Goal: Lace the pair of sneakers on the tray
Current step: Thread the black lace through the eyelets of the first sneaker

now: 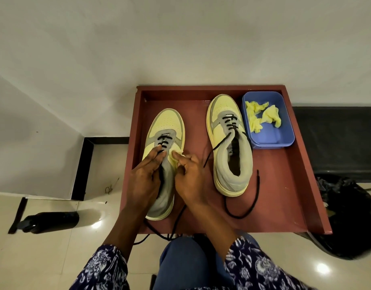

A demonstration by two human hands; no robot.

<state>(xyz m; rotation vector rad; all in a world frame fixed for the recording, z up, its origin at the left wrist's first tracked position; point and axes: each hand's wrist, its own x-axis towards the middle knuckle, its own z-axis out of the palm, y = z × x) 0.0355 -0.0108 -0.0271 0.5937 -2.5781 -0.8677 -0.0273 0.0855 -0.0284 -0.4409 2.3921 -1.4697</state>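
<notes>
Both hands are busy at the left sneaker [165,143] on the tray [285,185]: lace [160,176] is pinched by the left hand [145,174], the eyelet flap by the right hand [188,174]. Threading the next eyelet probably follows; the right sneaker [228,143] stands half-laced.

dim indoor light | glare spots on floor [323,268] | wide-angle bending at edges | sharp

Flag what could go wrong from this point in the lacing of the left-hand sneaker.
1. The left sneaker's lace trails off the tray's near edge by the knee; it may snag.
2. The left hand and right hand crowd the left sneaker, hiding the next eyelets; one could be skipped.
3. The right sneaker's lace lies loose on the tray; an arm could drag it.
</notes>
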